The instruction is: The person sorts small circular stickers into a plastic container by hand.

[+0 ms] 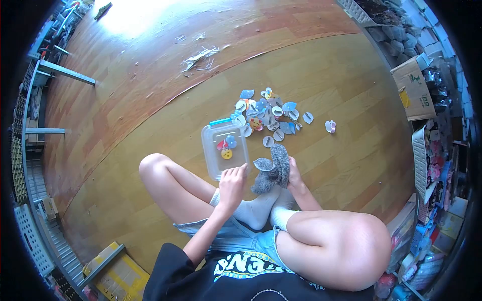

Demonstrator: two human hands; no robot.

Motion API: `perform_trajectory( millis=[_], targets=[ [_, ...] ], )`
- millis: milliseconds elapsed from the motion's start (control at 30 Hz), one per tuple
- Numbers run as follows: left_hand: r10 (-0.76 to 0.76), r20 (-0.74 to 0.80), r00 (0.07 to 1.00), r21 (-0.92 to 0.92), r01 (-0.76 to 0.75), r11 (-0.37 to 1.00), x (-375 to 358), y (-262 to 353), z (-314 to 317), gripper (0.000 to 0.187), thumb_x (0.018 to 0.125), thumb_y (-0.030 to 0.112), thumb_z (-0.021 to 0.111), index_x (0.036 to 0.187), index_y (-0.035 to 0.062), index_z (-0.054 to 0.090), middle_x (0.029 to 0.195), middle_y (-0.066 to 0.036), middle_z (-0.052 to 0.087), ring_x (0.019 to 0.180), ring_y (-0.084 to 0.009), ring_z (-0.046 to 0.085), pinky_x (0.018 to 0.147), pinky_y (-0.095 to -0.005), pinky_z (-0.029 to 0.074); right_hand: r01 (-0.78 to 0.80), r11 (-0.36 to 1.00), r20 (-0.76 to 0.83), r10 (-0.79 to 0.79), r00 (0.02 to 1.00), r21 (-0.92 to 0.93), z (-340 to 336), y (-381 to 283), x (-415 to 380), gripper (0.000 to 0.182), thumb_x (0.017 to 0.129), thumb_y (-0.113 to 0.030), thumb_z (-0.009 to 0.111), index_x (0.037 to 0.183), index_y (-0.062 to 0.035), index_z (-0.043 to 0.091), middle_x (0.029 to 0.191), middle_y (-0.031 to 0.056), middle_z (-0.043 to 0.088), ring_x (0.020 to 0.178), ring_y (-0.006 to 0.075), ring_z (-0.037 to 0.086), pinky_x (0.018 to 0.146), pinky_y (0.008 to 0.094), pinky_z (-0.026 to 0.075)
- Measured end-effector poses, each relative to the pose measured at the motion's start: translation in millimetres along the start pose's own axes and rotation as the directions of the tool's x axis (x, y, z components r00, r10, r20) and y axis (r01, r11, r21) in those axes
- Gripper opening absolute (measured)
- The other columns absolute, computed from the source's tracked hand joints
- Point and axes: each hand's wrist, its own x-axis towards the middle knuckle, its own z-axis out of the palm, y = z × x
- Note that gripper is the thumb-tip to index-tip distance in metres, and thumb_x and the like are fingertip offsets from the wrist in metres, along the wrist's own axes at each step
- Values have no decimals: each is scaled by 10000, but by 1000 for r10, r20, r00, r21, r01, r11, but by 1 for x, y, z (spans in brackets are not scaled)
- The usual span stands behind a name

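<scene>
My right hand (295, 176) grips a grey fuzzy cloth piece (280, 165) at its right side. It has a long padded band and a pointed, ear-like flap with a light edge, and it rests over my socked feet. My left hand (233, 181) is closed, fingers curled together, just left of the grey piece and over the near right corner of a clear plastic box (205, 150). Whatever it might hold is hidden. Inside the box lie a yellow smiley piece (227, 154), a red piece (221, 144) and a blue piece (231, 140).
Beyond the box, a loose pile of small blue, white and orange flat pieces (271, 110) spreads on the wooden floor. A pinkish-white piece (330, 126) lies apart to the right. White scraps (201, 57) lie farther off. Shelves and a cardboard box (414, 88) line the sides.
</scene>
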Motion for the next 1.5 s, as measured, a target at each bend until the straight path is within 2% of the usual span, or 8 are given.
perform_trajectory(
  millis=[233,400,800,867,1000,1067,1200,1500],
  targets=[
    [-116,-98,988,-232,91,969,20,45,-14,472,676,79,613,1127,5,496,1068,-161,502,986,-310,508,848,-387,406,-55,971,154,93,984,-232,14,-2,-1,202,827,-4,571,1026,32,585,920,69,644,763,121,626,673,255,527],
    [-217,-165,962,-599,77,797,25,48,-23,444,661,-16,529,1103,-7,490,1011,-159,502,944,-296,519,852,-381,404,2,964,221,59,974,-266,42,-17,-7,224,800,36,591,1024,19,593,942,59,640,821,107,614,733,244,511],
    [-101,-189,977,-428,10,903,34,57,-35,232,726,80,634,949,45,578,937,-113,519,918,-264,509,806,-358,389,47,960,209,13,978,-277,21,-7,-7,178,818,-14,602,992,24,599,893,49,631,747,95,603,654,228,511],
    [-111,-171,979,-384,37,922,34,60,-33,198,734,100,659,915,47,599,925,-105,530,928,-262,516,798,-347,399,-67,986,10,69,998,-156,10,-2,-6,190,849,-52,564,1023,19,592,910,60,627,763,112,609,659,245,514],
    [-146,-171,974,-381,71,922,36,61,-30,157,743,99,670,880,49,613,878,-86,530,865,-240,534,767,-338,398,-190,981,93,187,978,30,9,-9,-9,187,851,-38,530,1020,26,575,920,79,627,774,147,629,705,267,537],
    [-201,-198,959,-420,102,902,38,56,-27,124,746,72,665,855,43,616,834,-82,519,804,-225,545,733,-331,410,-141,957,162,186,969,-254,19,-16,-12,236,863,-4,503,1091,30,556,980,94,620,820,146,618,706,291,526],
    [-252,-132,959,-526,148,838,41,45,-28,114,752,150,665,812,58,635,826,-79,508,841,-236,511,750,-361,367,-150,967,200,192,961,-208,23,-17,-13,256,851,32,514,1104,41,554,997,102,624,840,155,625,727,289,530],
    [-155,-55,986,-305,131,943,41,51,-37,198,729,249,720,787,74,649,819,-63,522,807,-217,524,774,-341,351,-127,945,53,150,987,-303,21,-16,-8,120,820,-13,604,920,40,643,867,88,655,735,133,636,664,271,537]
  ],
)
